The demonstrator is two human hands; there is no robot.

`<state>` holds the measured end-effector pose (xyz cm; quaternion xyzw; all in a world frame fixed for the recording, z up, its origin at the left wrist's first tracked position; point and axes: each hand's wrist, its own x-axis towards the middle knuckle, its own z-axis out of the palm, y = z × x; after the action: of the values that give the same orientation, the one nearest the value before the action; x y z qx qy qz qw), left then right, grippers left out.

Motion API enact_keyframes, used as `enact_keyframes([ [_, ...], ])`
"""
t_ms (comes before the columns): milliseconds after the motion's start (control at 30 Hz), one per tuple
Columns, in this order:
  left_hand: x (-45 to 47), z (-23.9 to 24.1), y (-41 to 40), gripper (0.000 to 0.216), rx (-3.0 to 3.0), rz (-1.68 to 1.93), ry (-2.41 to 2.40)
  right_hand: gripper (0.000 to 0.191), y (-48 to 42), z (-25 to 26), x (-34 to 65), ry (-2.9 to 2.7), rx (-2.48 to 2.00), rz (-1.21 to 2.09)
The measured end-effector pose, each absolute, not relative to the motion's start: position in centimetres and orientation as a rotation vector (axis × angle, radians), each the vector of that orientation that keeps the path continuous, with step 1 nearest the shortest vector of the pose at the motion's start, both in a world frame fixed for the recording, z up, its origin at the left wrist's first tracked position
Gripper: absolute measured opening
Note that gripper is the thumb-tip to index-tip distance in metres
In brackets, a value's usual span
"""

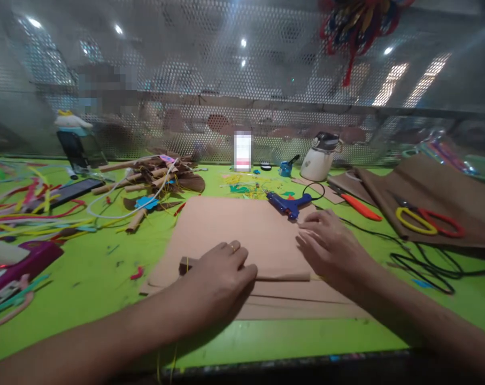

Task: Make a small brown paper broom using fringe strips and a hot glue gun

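Observation:
My left hand (222, 275) is closed over a thin rolled tube of brown paper (284, 277) near the front of a stack of light-brown paper sheets (230, 222). A dark end of the roll with a yellow string (187, 266) around it shows left of the fingers. At the stack's right side, my right hand (326, 240) is held with fingers loosely apart, nothing visible in them. Just beyond its fingertips lies a blue glue gun (288, 205), partly on the paper.
Scissors (429, 220) lie on brown paper (459, 198) at right, near an orange-handled cutter (361, 207) and black cable (418, 267). Left are rolled paper pieces (158, 179), colourful strips (29, 208) and a purple device (25, 270). A white kettle (317, 160) stands behind.

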<state>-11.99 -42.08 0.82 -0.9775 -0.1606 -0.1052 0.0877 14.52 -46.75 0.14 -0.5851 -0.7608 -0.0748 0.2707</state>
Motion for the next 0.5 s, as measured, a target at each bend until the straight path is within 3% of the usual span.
enact_keyframes([
  [167,-12.0,0.8,-42.1,0.017,-2.932,-0.369,-0.519,0.017,-49.8,1.0,11.3,-2.306,-1.365,0.165],
  [500,-12.1,0.5,-42.5,0.025,-2.936,-0.32,-0.704,0.021,-50.6,-0.9,10.8,-2.199,-1.417,0.202],
])
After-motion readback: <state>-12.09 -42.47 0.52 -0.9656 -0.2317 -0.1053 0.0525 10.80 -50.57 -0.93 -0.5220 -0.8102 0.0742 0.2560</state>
